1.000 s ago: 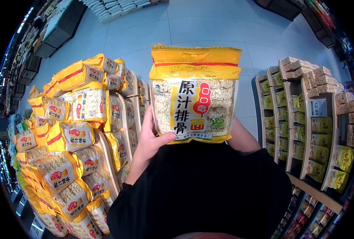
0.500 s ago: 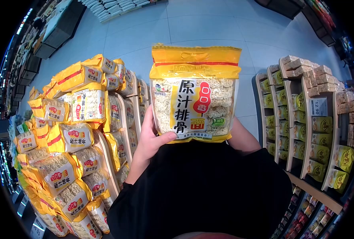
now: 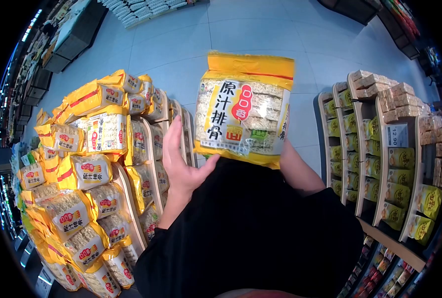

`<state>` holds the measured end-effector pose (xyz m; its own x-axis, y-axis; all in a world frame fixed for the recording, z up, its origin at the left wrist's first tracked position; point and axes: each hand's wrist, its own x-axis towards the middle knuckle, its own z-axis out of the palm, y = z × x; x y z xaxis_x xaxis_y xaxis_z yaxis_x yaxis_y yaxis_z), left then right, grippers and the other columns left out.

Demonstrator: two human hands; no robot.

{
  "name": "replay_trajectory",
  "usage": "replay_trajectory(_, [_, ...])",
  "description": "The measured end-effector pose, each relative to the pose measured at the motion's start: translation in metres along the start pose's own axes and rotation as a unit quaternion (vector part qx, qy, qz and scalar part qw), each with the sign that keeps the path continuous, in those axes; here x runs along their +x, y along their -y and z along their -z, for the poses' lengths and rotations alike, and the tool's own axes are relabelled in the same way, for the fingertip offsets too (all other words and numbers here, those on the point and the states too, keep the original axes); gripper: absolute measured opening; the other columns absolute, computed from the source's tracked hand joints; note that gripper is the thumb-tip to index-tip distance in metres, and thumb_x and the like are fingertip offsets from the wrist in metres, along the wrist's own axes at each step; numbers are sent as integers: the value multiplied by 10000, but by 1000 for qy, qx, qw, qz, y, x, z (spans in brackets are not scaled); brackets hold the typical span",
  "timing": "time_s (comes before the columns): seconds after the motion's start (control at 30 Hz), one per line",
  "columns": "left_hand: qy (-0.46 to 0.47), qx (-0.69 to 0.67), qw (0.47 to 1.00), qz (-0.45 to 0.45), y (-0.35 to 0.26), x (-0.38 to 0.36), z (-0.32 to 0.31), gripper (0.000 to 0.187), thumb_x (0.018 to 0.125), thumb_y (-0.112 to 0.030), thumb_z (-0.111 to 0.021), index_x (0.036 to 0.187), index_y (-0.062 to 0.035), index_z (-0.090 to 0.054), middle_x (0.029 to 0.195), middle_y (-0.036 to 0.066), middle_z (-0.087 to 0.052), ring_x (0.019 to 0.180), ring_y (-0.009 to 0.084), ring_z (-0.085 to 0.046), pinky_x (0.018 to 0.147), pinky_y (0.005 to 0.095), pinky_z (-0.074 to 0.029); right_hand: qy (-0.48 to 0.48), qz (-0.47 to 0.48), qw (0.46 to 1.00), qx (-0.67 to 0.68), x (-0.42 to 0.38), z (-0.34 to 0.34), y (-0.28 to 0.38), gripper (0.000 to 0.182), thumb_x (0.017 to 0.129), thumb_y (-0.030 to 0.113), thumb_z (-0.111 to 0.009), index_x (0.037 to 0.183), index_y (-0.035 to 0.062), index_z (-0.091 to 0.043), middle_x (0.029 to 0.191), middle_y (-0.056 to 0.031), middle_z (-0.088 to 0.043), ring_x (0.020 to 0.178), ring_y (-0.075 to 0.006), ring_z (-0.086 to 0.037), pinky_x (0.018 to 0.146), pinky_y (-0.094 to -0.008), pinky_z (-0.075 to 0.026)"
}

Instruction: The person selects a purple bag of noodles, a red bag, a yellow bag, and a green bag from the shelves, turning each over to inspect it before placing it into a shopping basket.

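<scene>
A yellow-topped clear packet of noodle cakes (image 3: 243,107), with black and red lettering on its front, is held upright and slightly tilted in front of my body. My left hand (image 3: 181,161) is at its lower left, fingers and thumb spread, the thumb tip close to the packet's bottom corner. My right hand (image 3: 288,151) is at the packet's lower right side, mostly hidden behind it; its fingers do not show.
Stacked noodle packets (image 3: 72,213) fill the shelves on the left. On the right, a shelf unit (image 3: 370,159) holds green packets, wrapped blocks (image 3: 404,102) and a price sign (image 3: 398,135). White packages (image 3: 136,10) lie beyond the tiled floor (image 3: 171,44).
The noodle packet has turned, showing some of its right side, and its top has tilted. My left hand has let go of its lower left edge, moved slightly left and opened.
</scene>
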<state>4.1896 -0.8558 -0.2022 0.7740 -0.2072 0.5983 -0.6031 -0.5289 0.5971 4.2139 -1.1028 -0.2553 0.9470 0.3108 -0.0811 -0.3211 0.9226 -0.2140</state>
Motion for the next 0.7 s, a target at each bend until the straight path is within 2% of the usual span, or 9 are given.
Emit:
replay_trajectory(0.13, [139, 131, 972, -136, -21, 6, -28, 1034, 720, -481, -891, 1499, -15, -396, 1454, 260, -513, 1319, 422, -526, 1108, 631, -360, -1, 119, 984, -132, 0, -32, -5, 795, 1043, 643, -208, 1532, 35, -364, 1486, -214, -493, 1340, -366, -532, 1115, -512, -455])
replay_trajectory(0.23, [28, 117, 982, -146, 5, -7, -62, 1055, 751, -412, -887, 1535, -12, -306, 1414, 260, -544, 1273, 408, -559, 1097, 596, -382, -70, 52, 990, -113, -9, -30, -10, 804, 1041, 656, -211, 1534, 40, -365, 1503, -183, -495, 1346, -342, -535, 1135, -513, -431])
replay_trajectory(0.3, [3, 109, 991, -73, 0, -11, -65, 1092, 739, -245, -911, 1551, 6, -225, 1337, 240, -589, 1241, 365, -585, 1090, 496, -425, -81, 30, 990, -107, -20, -23, -10, 751, 1052, 635, -285, 1540, 69, -360, 1512, -152, -484, 1330, -299, -545, 1126, -491, -436])
replay_trajectory(0.37, [-57, -67, 995, 48, 20, -51, -77, 1021, 724, -224, -918, 1496, 31, -301, 1349, 223, -560, 1263, 372, -559, 1047, 504, -466, -120, -39, 980, -152, -34, -16, -5, 722, 1050, 616, -382, 1550, 97, -348, 1515, -116, -468, 1305, -256, -551, 1096, -458, -453])
replay_trajectory(0.43, [-126, -293, 937, 140, 4, -41, -70, 982, 725, -136, -898, 1482, 55, -302, 1339, 195, -556, 1259, 324, -565, 1045, 450, -490, -78, -108, 922, -365, -38, 11, 15, 678, 1032, 522, -545, 1530, 92, -383, 1453, -97, -493, 1226, -211, -558, 1022, -414, -487])
replay_trajectory(0.5, [-107, -296, 905, 287, 38, -73, -52, 936, 725, -84, -868, 1469, 63, -320, 1333, 173, -565, 1232, 300, -585, 1056, 422, -491, -84, -17, 833, -547, -32, 46, 31, 578, 989, 331, -690, 1457, 62, -483, 1386, -97, -545, 1162, -176, -578, 974, -342, -502])
replay_trajectory(0.6, [-107, -450, 798, 386, 40, -82, -44, 845, 751, -166, -824, 1437, 57, -384, 1307, 168, -599, 1178, 292, -623, 1051, 405, -495, -115, 112, 736, -658, -17, 61, 50, 479, 932, 172, -761, 1342, 6, -577, 1260, -83, -631, 1076, -135, -623, 921, -279, -514])
replay_trajectory(0.63, [-92, -477, 768, 416, 41, -90, -48, 844, 746, -186, -822, 1436, 48, -397, 1306, 163, -602, 1172, 294, -627, 1053, 406, -496, -115, 106, 736, -659, -13, 66, 54, 479, 932, 172, -761, 1342, 6, -577, 1260, -83, -631, 1076, -135, -623, 921, -279, -514])
replay_trajectory(0.7, [-98, -483, 748, 444, 32, -101, -67, 831, 756, -210, -813, 1438, 39, -408, 1314, 160, -601, 1182, 296, -626, 1056, 411, -498, -21, -116, 888, -445, -5, 80, 54, 421, 934, 164, -757, 1276, -32, -608, 1148, -72, -685, 1000, -99, -651, 880, -252, -523])
